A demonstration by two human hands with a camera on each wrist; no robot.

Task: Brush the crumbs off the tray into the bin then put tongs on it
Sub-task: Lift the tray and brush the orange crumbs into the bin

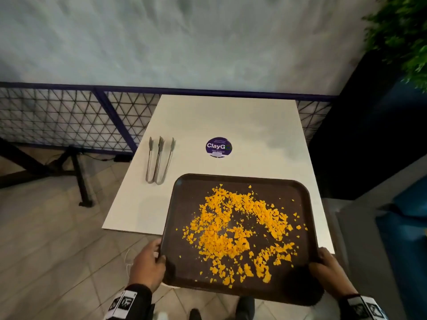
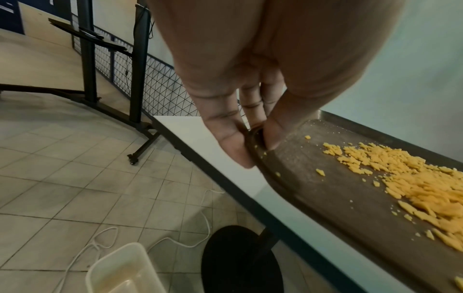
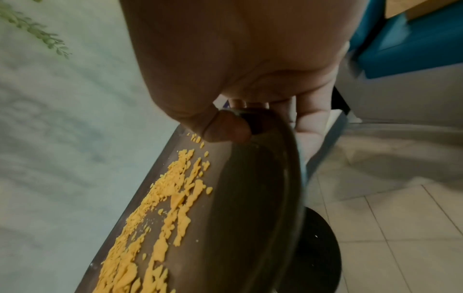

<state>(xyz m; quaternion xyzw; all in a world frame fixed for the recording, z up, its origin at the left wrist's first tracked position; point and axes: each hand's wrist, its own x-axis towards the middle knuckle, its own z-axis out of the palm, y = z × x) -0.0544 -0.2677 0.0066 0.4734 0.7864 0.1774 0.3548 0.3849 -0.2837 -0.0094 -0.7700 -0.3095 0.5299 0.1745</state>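
Observation:
A dark brown tray [image 1: 184,192] covered with orange crumbs [image 1: 238,229] hangs partly over the near edge of a white table [image 1: 208,116]. My left hand [image 1: 147,262] grips its left rim [image 2: 258,158], thumb on top and fingers beneath. At the right rim [image 3: 288,158] my right hand [image 1: 328,271] holds it the same way, thumb [image 3: 225,126] over the edge. Two metal tongs [image 1: 159,160] lie side by side on the table, left of the tray's far corner. A pale plastic bin [image 2: 122,271] stands on the floor below my left hand.
A round purple sticker [image 1: 218,147] lies at the table's middle. The table's black round base [image 2: 240,257] stands next to the bin, with a white cable [image 2: 100,237] on the tiles. A mesh fence [image 1: 69,116] runs behind; a dark planter [image 1: 374,125] and blue seat [image 1: 406,227] lie right.

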